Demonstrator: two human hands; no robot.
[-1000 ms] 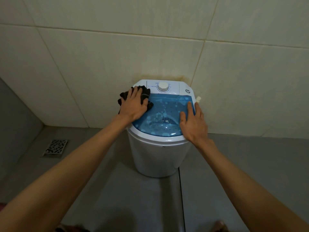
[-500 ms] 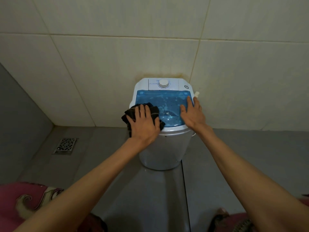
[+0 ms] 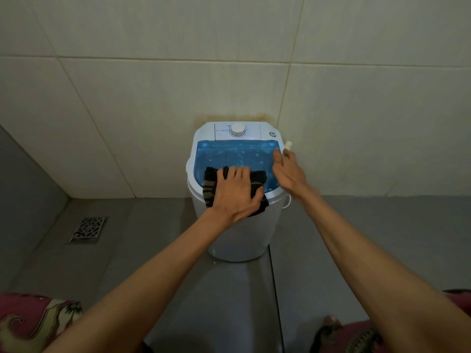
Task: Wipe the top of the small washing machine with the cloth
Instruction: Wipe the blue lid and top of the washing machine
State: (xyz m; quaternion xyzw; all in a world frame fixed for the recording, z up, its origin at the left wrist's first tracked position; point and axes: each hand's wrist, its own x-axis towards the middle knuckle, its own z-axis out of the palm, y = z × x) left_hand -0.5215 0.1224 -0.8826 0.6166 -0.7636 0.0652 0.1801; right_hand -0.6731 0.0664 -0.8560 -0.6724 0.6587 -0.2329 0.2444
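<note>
A small white washing machine (image 3: 239, 233) stands against the tiled wall, with a see-through blue lid (image 3: 237, 155) and a white dial (image 3: 237, 129) on its back panel. My left hand (image 3: 238, 193) lies flat on a dark striped cloth (image 3: 210, 186), pressing it onto the near edge of the lid, near the middle. The cloth hangs a little over the front rim. My right hand (image 3: 289, 171) rests on the right side of the lid, fingers together, holding nothing.
A metal floor drain (image 3: 89, 229) sits in the grey floor to the left. A small white nozzle (image 3: 288, 145) sticks out at the machine's right rear. Patterned red fabric (image 3: 33, 319) shows at the bottom corners.
My left hand slid the cloth from the lid's back left corner down to the front left, then right along the near edge. My right hand shifted slightly toward the lid's right rim.
</note>
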